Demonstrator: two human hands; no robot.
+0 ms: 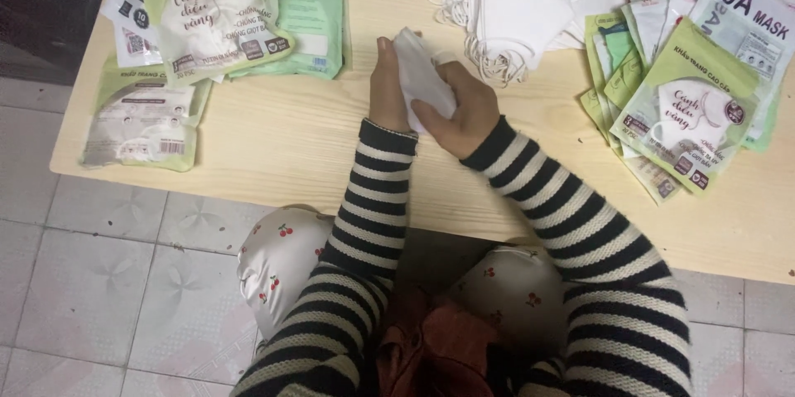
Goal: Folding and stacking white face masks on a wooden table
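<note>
Over the middle of a low wooden table (281, 149), both my hands hold a small stack of folded white face masks (420, 74). My left hand (386, 86) presses flat against the stack's left side, fingers straight. My right hand (464, 111) wraps around its right side and lower end. Both sleeves are black-and-white striped. A loose heap of white masks with ear loops (513, 8) lies just beyond my right hand at the table's far edge.
Green-and-white mask pouches lie stacked at the far left (215, 12), one more near the left corner (145, 124), and a fanned pile of pouches sits at the right (687, 107). My knees in cherry-print trousers (277, 256) show under the table, over a tiled floor (91, 281).
</note>
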